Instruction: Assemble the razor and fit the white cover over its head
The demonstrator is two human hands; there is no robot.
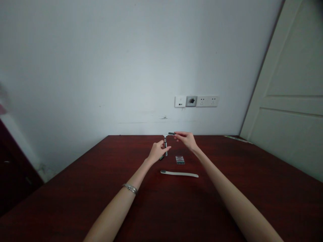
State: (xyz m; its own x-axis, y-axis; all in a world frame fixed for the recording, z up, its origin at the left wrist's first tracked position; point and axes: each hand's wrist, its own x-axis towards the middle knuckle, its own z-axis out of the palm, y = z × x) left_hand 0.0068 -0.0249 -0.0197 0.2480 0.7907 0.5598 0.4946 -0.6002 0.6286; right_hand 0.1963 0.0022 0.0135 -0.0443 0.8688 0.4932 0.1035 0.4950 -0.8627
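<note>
My left hand [157, 150] is closed around a slim white T-shaped tool [166, 153], which looks like a razor or scraper. Its crosspiece points toward the wall, and its handle shows between my finger and thumb. Just right of that crosspiece, my right hand [186, 138] pinches a small, flat dark-green piece [171, 133] between thumb and fingertips. Another small dark-green piece [162, 158] lies on the table below my left hand, partly hidden. A small clear box [180, 160] with something greenish in it sits between my forearms. Nearer to me lies a long, slightly curved white strip [179, 173] with a grey end.
Everything rests on a dark red wooden table [176, 208] whose far edge meets a white wall [126, 67]. Sockets [207, 101] are set in the wall above it. A pale panelled door [290, 101] stands at the right. A thin strip [237, 138] lies at the far right edge.
</note>
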